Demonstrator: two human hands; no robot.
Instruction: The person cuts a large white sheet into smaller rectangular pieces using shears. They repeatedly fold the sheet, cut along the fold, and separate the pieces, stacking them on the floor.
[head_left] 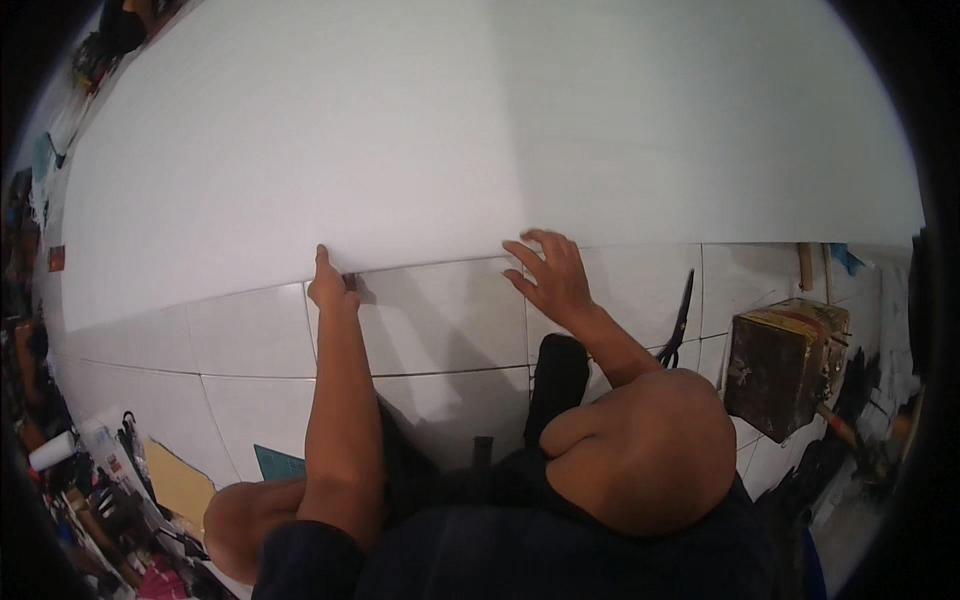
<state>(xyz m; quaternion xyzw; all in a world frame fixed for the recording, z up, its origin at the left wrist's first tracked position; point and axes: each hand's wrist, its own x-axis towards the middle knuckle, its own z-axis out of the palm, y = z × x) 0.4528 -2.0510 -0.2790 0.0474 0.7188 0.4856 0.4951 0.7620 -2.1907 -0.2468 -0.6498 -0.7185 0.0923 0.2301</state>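
A large white sheet (pixel 300 140) spreads over the floor ahead of me, with a soft crease or shade line running down its middle. At its near edge is my left hand (pixel 335 288), closed on the border: one digit lies stretched on top, while the others curl at the edge, partly hidden. Farther right along the same edge, my right hand (pixel 558 280) is open, its fingers spread and bent. Those fingertips are over or just touching the sheet's border; contact is unclear. Dark-bladed scissors (pixel 683 315) lie on the tiles right of my right forearm.
White floor tiles (pixel 250 335) show between the sheet and my bent knees. A worn brown box (pixel 780 365) stands at the right, near a wooden-handled tool (pixel 838 425). At the lower left are a green mat (pixel 278 463), a tan board (pixel 178 482) and piled clutter.
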